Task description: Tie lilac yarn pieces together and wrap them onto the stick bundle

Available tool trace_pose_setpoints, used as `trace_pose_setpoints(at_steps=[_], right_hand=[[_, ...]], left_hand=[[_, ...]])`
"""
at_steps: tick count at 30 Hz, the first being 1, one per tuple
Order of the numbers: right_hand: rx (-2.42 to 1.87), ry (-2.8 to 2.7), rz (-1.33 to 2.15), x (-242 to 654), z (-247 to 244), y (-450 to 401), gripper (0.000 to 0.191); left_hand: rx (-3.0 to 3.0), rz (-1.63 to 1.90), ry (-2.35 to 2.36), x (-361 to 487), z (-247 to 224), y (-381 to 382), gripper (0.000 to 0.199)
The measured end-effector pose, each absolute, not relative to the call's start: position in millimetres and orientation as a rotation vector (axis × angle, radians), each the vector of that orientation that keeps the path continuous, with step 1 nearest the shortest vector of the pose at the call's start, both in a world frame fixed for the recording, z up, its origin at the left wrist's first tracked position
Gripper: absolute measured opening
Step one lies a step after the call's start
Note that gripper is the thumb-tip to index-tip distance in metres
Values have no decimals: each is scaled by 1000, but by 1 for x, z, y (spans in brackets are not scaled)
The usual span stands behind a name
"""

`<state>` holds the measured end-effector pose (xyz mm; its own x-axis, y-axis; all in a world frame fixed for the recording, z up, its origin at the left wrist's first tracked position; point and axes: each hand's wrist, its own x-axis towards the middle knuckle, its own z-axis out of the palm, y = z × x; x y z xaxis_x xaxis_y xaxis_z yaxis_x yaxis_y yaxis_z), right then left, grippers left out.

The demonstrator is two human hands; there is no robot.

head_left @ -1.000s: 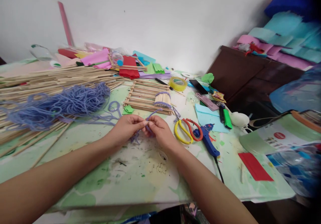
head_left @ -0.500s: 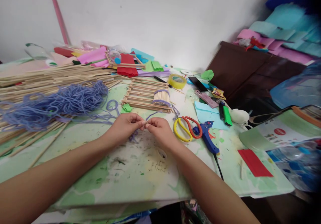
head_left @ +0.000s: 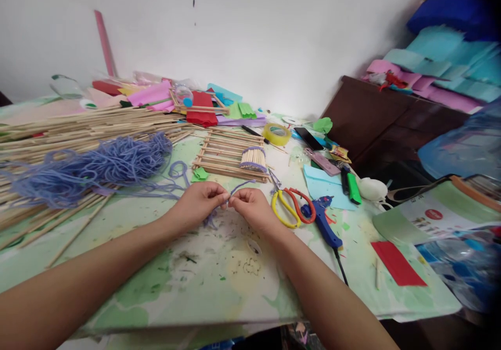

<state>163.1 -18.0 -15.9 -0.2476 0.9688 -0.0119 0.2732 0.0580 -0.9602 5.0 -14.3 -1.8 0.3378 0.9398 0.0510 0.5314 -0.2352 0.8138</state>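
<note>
Near the middle of the table, my left hand [head_left: 205, 199] and my right hand [head_left: 250, 205] meet fingertip to fingertip, both pinching purple yarn [head_left: 241, 184]. One end of the yarn sticks out above my right fingers, and a small tangle hangs below my left fingers. Beyond them lies a stick frame [head_left: 223, 154] with a small bundle of short sticks [head_left: 253, 158] bound in purple yarn at its right end. A loose heap of purple yarn [head_left: 117, 164] rests on long sticks at the left, with strands running toward my left hand.
Scissors [head_left: 287, 209] and a blue glue gun [head_left: 326, 224] lie just right of my right hand. Farther back are yellow tape [head_left: 277, 134], a phone [head_left: 308, 138] and coloured paper [head_left: 201, 108]. Red paper [head_left: 398, 263] sits near the right edge, beside a green container [head_left: 434, 211].
The view has shifted slightly, so the scene sits a little lower. Between my hands, more of the yarn end now shows above my right fingers.
</note>
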Motion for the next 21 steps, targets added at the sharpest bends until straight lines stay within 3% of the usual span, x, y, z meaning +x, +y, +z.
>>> trace_pose_setpoints(at_steps=[10, 17, 21], right_hand=[[-1398, -1590, 893, 166, -16, -17, 21], [-1239, -1066, 1332, 157, -12, -22, 13], [-1179, -942, 1432, 157, -13, -22, 11]], left_hand=[[2628, 406, 1475, 4, 4, -29, 36], [2834, 220, 1133, 12, -6, -38, 33], [2676, 532, 1206, 9, -3, -34, 26]])
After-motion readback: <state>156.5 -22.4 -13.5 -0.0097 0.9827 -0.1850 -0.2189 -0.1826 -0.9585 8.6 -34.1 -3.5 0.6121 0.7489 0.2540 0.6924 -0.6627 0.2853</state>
